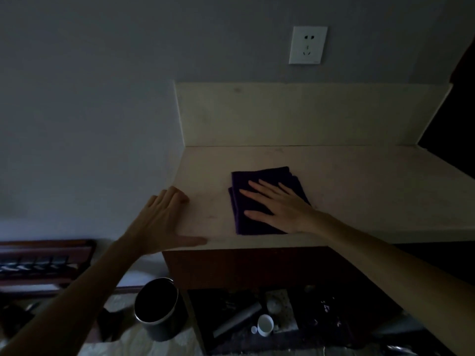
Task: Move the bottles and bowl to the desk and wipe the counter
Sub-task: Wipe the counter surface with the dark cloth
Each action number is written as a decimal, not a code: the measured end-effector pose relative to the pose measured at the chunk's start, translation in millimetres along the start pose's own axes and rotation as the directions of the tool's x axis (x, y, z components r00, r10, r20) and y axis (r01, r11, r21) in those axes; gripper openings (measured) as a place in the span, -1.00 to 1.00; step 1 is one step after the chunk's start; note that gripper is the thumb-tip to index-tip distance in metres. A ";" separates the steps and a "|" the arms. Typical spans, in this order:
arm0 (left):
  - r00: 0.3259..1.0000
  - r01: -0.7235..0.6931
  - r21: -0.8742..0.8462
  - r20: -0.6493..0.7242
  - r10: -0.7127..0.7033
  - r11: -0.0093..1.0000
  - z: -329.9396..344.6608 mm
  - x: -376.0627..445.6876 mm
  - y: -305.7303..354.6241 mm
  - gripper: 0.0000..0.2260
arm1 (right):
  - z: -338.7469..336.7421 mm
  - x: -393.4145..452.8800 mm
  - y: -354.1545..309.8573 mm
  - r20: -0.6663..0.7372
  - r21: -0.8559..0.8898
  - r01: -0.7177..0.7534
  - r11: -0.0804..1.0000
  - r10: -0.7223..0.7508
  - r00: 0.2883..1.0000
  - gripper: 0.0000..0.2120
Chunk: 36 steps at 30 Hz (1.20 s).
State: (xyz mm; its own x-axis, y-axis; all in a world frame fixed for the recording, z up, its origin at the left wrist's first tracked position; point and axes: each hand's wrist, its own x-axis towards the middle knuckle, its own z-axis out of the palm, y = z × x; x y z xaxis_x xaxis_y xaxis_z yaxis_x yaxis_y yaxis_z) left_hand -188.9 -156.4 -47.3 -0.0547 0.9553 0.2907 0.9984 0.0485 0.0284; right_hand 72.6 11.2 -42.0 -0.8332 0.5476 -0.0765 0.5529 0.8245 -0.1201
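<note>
Lying folded and dark purple on the pale counter [359,181], the cloth [259,176] sits under the right hand [280,204], fingers [250,194] spread.

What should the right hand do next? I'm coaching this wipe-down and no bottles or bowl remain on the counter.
Probably slide the folded dark purple cloth across the pale stone counter: the right hand lies flat on it, while the left hand braces the counter's corner.

Pale counter [359,181], folded purple cloth [246,222] flat near its front edge

Two bare forearms; no sleeves; slim fingers [259,185]
</note>
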 end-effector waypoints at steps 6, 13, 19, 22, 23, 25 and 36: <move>0.999 -0.010 -0.064 -0.042 0.008 0.998 11.4 1.8 -8.1 -0.09 | -11.9 140.4 0.6 -0.008 0.006 -0.036 0.999 0.036 0.999 -0.31; 0.990 -0.031 -0.109 -0.139 0.015 0.994 14.4 1.4 -11.5 -0.09 | -11.7 230.0 -10.2 -0.030 -0.005 -0.096 0.995 0.096 0.995 -0.24; 0.977 0.066 -0.131 -0.191 -0.091 0.989 15.5 -7.0 -6.3 -0.01 | -2.8 180.7 -57.9 -0.044 0.013 -0.069 0.998 0.069 0.997 -0.30; 0.945 0.119 -0.241 -0.270 -0.184 0.963 17.7 -28.6 -6.4 -0.05 | 9.8 128.2 -96.2 -0.063 -0.015 0.039 0.999 -0.040 0.997 -0.32; 0.939 0.107 -0.263 -0.290 -0.185 0.959 18.8 -37.2 -10.2 -0.06 | 13.2 111.8 -106.4 -0.065 -0.021 0.065 0.998 -0.066 0.996 -0.32; 0.933 0.076 -0.297 -0.315 -0.173 0.952 20.2 -53.4 -20.7 -0.06 | 18.5 88.2 -120.6 -0.064 -0.019 0.099 0.995 -0.100 0.993 -0.32; 0.900 -0.070 -0.430 -0.416 -0.128 0.900 4.3 -28.7 -7.3 -0.10 | 8.0 147.3 -97.8 -0.095 0.037 -0.007 0.999 0.010 0.995 -0.29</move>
State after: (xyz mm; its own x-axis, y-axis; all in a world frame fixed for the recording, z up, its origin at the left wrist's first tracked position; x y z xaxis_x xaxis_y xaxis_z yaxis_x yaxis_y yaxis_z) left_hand -194.5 -182.9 -60.0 -0.1828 0.7323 0.6560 0.8970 -0.1489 0.4161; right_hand -104.2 10.0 -49.4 -0.8235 0.5670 0.0166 0.5580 0.8150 -0.1564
